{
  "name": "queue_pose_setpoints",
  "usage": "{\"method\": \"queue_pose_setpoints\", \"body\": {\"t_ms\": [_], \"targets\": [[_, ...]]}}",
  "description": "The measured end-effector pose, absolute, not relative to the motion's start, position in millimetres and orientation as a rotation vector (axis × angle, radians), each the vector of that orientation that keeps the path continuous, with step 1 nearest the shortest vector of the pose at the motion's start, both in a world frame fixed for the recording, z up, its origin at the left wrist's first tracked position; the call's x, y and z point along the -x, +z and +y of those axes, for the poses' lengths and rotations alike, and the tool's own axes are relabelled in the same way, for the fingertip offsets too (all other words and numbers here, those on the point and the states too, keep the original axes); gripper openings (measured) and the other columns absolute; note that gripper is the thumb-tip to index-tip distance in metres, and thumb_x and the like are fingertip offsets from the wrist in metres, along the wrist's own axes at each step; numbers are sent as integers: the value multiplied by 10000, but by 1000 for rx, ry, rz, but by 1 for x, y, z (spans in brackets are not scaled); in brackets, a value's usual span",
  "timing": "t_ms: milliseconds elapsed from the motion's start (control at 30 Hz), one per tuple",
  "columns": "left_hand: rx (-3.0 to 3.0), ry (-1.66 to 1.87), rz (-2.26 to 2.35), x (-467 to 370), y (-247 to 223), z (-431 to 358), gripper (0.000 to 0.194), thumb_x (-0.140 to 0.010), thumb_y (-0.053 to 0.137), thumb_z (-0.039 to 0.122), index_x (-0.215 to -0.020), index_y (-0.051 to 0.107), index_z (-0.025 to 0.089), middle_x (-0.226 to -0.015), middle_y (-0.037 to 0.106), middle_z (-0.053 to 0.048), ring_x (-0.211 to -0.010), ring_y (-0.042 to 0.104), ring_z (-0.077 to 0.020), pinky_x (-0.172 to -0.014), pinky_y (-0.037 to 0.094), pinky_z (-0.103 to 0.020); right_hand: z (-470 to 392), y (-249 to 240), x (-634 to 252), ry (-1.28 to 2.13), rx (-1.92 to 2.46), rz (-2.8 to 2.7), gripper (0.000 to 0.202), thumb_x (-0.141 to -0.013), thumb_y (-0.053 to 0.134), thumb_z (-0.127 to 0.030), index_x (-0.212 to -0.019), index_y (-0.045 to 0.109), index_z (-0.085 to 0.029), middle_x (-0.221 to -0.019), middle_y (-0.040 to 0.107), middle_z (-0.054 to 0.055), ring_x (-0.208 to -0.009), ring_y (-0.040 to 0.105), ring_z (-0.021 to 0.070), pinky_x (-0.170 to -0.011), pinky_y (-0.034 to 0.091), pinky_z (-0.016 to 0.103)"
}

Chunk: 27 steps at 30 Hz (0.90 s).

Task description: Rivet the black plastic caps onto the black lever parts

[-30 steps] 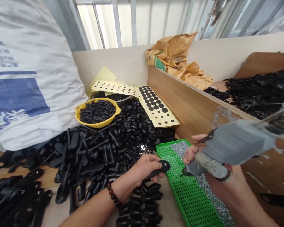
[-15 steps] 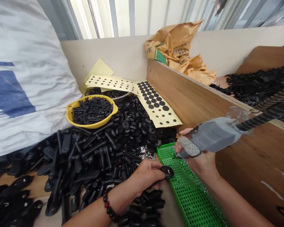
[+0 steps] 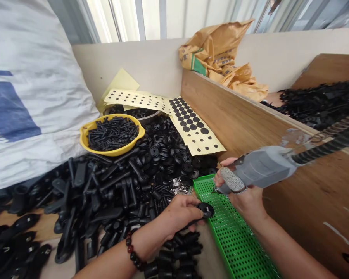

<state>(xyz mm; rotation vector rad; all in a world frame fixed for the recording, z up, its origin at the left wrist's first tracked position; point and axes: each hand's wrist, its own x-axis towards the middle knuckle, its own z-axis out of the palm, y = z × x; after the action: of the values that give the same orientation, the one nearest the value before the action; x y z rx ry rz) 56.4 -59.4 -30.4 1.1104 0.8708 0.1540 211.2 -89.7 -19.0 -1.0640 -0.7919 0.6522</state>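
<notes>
My left hand (image 3: pixel 182 215) is closed around a black plastic handle with a round end (image 3: pixel 206 209), thumb against the rim. A small silver spot shows on the round face; most of its shank is hidden by my fingers. My right hand (image 3: pixel 244 197) grips a grey electric screwdriver (image 3: pixel 263 168) with a speckled pad wrapped on its front part. Its tip points left and down, over the far end of a green perforated tray (image 3: pixel 232 232) and apart from the black handle. Small shiny screws lie in the tray.
Loose black plastic parts (image 3: pixel 116 190) are heaped across the left and middle. A yellow basin (image 3: pixel 139 135) holds black ribbed pieces. Small silver clips (image 3: pixel 180 186) lie beside the tray. Behind are sticker sheets (image 3: pixel 196 145), a wooden divider (image 3: pixel 235 112), a brown paper bag (image 3: pixel 218 50) and a white sack (image 3: pixel 55 116).
The view has shifted slightly. My left thumb now overlaps the rim of the round end more, and that end is turned a little. The screwdriver stays over the tray.
</notes>
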Motion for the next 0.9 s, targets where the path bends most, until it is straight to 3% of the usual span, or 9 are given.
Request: {"method": "queue_pose_setpoints", "body": {"t_ms": [333, 533, 733, 900], "targets": [[-1118, 178, 838, -56, -30, -61, 273, -586, 607, 272, -790, 671, 103, -602, 565, 5, -498, 478, -73, -400, 354, -167, -91, -21, -210, 639, 1043, -758, 388, -577, 805, -398, -846, 572, -243, -544, 537, -55, -457, 489, 144, -450, 410, 301], [-1165, 167, 820, -55, -36, -61, 228, -612, 592, 274, -763, 661, 118, -576, 538, 27, -420, 416, -49, -392, 338, -175, -107, 10, -210, 645, 956, -778, 378, -649, 717, -576, -798, 618, -243, -507, 551, -36, -450, 482, 145, -472, 401, 304], [-1185, 156, 833, -55, -40, -61, 206, -625, 606, 291, -738, 656, 126, -579, 541, 23, -433, 426, -59, -393, 341, -179, -130, 27, -204, 688, 832, -894, 306, -766, 603, -542, -889, 655, -267, -549, 549, -20, -483, 475, 154, -490, 438, 320], [-1177, 167, 848, -56, -37, -62, 190, -610, 582, 249, -734, 656, 124, -591, 540, 18, -461, 432, -70, -392, 361, -182, -136, 28, -194, 719, 853, -876, 224, -768, 634, -470, -861, 670, -269, -509, 567, -15, -467, 478, 150, -498, 425, 306]]}}
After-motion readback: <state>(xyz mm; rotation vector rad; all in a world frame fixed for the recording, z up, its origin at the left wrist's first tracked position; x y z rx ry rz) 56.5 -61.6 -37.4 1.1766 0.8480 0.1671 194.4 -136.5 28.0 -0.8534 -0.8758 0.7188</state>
